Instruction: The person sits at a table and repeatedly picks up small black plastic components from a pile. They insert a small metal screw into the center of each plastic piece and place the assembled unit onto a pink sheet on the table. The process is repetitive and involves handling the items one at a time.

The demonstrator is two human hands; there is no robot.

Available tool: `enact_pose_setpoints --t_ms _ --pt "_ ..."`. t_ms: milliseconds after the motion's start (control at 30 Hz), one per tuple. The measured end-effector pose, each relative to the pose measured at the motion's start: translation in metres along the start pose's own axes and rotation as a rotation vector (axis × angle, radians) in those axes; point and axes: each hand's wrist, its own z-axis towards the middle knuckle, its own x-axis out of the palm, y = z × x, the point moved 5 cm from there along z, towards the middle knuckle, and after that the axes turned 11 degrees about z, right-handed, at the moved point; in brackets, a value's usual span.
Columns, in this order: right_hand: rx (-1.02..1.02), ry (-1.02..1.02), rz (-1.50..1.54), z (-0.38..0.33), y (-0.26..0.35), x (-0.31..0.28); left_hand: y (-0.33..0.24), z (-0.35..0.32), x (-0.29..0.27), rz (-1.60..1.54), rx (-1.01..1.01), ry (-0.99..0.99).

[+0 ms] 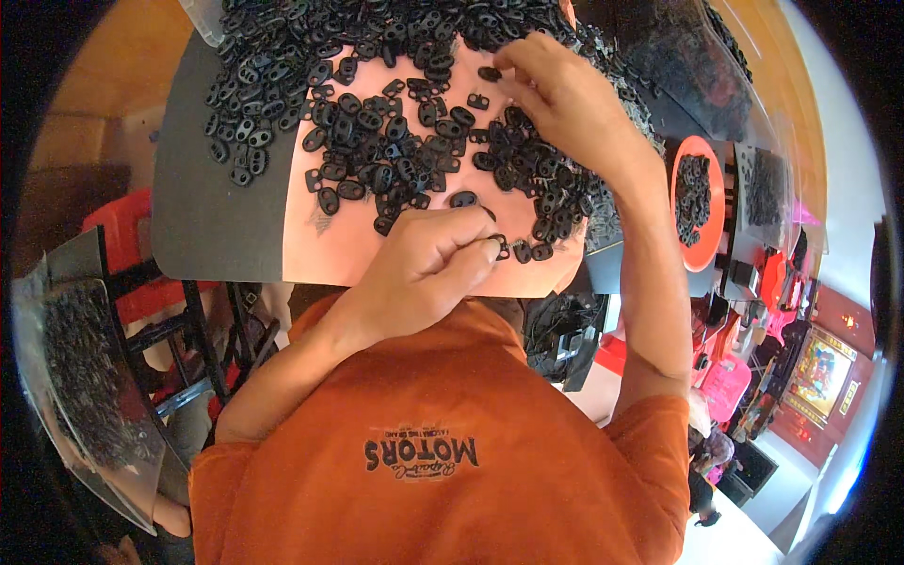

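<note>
Near the front edge of the orange-pink sheet [367, 259], my left hand [424, 259] is closed in a pinch. A small black cord lock piece [500, 247] shows at its thumb and fingertips, partly hidden by them. Farther back and to the right, my right hand [570, 99] has its thumb and forefinger at a black oval cord lock piece [489, 73], which appears pinched at the tips. Between the hands lies a loose heap of black two-holed cord lock pieces [391, 155]. One single oval piece [463, 199] rests just beyond my left knuckles.
A large pile of black cord locks [273, 66] covers the table's far side. To the right, an orange-red oval tray [703, 247] holds more black parts. A clear-sided bin [706, 66] stands at the back right. Red chairs [127, 240] are at the left.
</note>
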Motion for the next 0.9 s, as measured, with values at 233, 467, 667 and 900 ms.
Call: enact_pose_setpoints --t_ms 233,467,667,900 --pt "-0.074 -0.041 0.094 -0.009 0.003 -0.011 -0.006 0.003 0.000 0.047 0.093 -0.045" --pt "0.058 0.003 0.121 0.007 0.010 -0.003 -0.001 0.001 -0.002 0.057 0.061 -0.013" --pt "0.137 0.048 0.026 0.023 0.018 0.022 -0.004 0.002 -0.001 0.035 0.080 -0.020" --pt "0.102 -0.021 0.133 0.019 0.020 0.020 -0.002 0.001 -0.003 0.043 0.015 0.025"
